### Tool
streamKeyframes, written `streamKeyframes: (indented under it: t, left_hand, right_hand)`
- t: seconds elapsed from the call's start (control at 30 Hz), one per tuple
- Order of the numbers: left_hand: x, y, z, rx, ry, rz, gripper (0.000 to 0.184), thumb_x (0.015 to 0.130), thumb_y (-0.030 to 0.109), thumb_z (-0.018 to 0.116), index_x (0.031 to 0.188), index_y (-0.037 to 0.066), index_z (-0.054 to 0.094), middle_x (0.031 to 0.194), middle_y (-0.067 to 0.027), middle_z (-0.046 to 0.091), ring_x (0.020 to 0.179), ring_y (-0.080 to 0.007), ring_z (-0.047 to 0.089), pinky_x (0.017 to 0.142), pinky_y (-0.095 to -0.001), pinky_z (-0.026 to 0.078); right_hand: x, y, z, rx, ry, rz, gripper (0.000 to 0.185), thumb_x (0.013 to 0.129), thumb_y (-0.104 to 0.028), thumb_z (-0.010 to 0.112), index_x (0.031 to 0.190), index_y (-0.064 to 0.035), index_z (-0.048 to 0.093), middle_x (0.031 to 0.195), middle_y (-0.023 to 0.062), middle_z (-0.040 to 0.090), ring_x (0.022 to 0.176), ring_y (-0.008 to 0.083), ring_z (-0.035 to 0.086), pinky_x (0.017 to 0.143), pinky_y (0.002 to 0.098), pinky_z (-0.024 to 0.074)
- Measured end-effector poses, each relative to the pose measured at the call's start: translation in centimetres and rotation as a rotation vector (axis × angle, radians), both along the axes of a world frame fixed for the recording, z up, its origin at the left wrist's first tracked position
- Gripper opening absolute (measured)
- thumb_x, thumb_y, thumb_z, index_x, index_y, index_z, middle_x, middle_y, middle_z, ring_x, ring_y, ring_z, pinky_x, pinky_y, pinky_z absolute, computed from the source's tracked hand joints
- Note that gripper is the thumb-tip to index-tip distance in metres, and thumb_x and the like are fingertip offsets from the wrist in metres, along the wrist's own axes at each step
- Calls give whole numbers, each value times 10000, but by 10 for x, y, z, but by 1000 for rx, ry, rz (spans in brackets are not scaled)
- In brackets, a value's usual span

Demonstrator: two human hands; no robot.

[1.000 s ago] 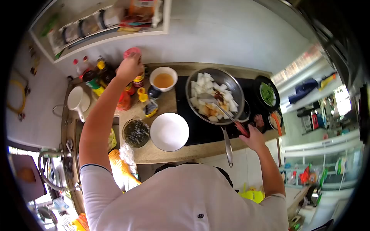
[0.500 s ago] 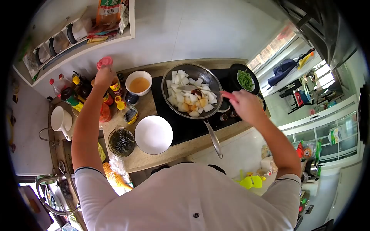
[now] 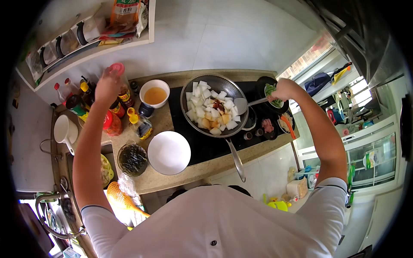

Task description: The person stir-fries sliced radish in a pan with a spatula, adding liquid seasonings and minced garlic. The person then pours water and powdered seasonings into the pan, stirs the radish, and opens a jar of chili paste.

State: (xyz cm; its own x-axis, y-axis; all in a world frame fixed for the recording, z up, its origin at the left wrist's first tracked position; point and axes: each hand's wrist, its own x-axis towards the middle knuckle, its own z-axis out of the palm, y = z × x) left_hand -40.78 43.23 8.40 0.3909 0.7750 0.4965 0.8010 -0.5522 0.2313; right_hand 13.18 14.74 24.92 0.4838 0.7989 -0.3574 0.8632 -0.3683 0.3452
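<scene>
My right hand (image 3: 285, 90) is closed around the far end of a metal spatula (image 3: 257, 102), beside the dish of chopped green vegetables (image 3: 270, 90). The spatula's blade rests in the frying pan (image 3: 237, 89) at its right side. White chunks (image 3: 201, 103) fill the pan, with a dark red sauce (image 3: 218, 104) and brown liquid on them. My left hand (image 3: 108, 87) is at the back left, against a clear container with a pink lid (image 3: 117, 68). Its fingers are blurred and partly hidden, so its grip is unclear.
Several sauce bottles (image 3: 141, 124) crowd the left counter. Nearby are a bowl of orange liquid (image 3: 155, 93), a white bowl (image 3: 169, 153) and a bowl of dark strips (image 3: 132, 159). The pan's handle (image 3: 235, 158) juts forward. A red-orange utensil (image 3: 289, 126) lies across a right-hand bowl.
My right hand has left the red-handled utensil and moved up and right to the spatula. My left hand has shifted slightly left beside the pink lid. More dark red sauce shows on the chunks.
</scene>
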Motion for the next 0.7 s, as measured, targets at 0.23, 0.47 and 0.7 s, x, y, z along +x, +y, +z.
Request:
streamKeyframes:
  t: [0.23,0.47,0.7]
  left_hand:
    - [-5,-129,109,429,-302,33,261,896,78,746,1139,-4,697,1231,-179,673,1087,-362,671,924,-418,542]
    - [80,-291,66,171,-413,-161,220,834,-20,763,1041,-27,690,1142,-194,700,986,-331,709,842,-385,574]
    - [176,-364,-6,-198,-602,-137,178,865,33,769,1026,-11,709,1089,-169,707,879,-278,713,749,-363,583]
  right_hand:
    - [41,-54,-130,437,757,-161,436,891,-447,796,906,-11,807,591,12,589,519,85,522,501,262,418]
    - [11,-70,-182,822,758,335,214,910,-238,764,993,-41,772,706,110,676,611,206,632,563,346,482]
    - [30,-120,-100,882,110,1108,347,815,-191,808,1117,-66,693,754,58,515,671,251,584,573,376,496]
